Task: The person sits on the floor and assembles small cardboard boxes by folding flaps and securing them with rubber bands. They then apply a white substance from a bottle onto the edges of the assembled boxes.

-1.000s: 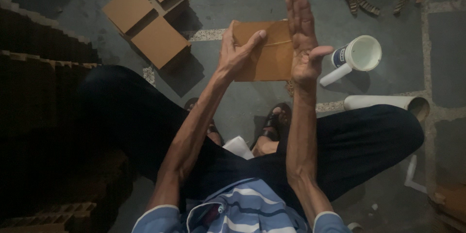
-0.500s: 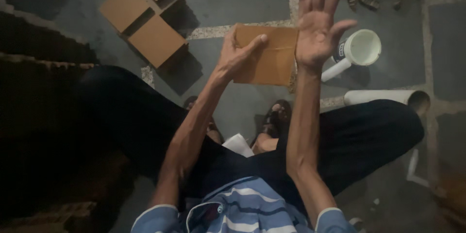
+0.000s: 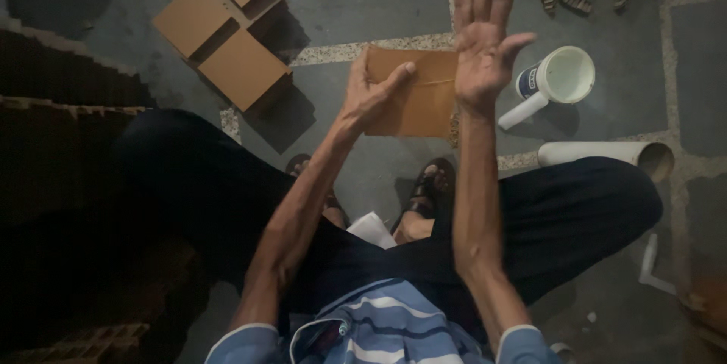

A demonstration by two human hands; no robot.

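Cardboard sheet (image 3: 413, 99) gripped by left hand (image 3: 371, 95); right hand (image 3: 485, 46) flat open, fingers spread.

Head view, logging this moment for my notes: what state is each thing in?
Flat brown cardboard piece: held up by left hand.
Right hand: open, flat, fingers spread.
White plastic cup: lying tipped on floor.
Three brown cardboard boxes: closed, clustered.
White tube: lying flat.

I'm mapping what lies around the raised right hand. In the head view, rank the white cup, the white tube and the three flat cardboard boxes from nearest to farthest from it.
From the right hand:
1. White cup, just to its right on the floor.
2. White tube, lower right, beside the knee.
3. Three flat cardboard boxes, far across at upper left.
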